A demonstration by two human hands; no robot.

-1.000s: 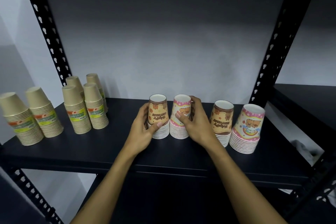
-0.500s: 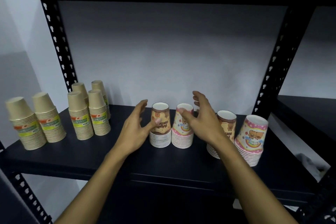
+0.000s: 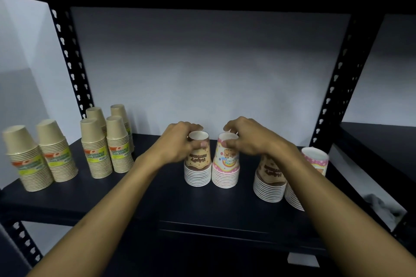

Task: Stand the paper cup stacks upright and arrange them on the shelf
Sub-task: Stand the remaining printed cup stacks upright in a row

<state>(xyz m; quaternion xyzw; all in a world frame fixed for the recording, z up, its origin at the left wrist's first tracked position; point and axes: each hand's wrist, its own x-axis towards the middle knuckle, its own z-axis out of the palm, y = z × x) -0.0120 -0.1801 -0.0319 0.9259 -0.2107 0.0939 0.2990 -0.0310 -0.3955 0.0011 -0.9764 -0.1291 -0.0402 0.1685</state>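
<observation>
On the shelf [image 3: 225,207], my left hand [image 3: 177,141] grips the brown cup stack [image 3: 198,164] upright. My right hand [image 3: 245,139] pinches the pink cup stack [image 3: 225,164] beside it.

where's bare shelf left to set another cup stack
Bare patches: between the plain stacks and the brown stack; between the pink stack and the right pair; along the front edge. The far left is crowded.

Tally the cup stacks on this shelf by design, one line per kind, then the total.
Plain kraft-brown stacks: 6
Brown "Happy Birthday" stacks: 2
Pink polka-dot stacks: 2
Total: 10
</observation>
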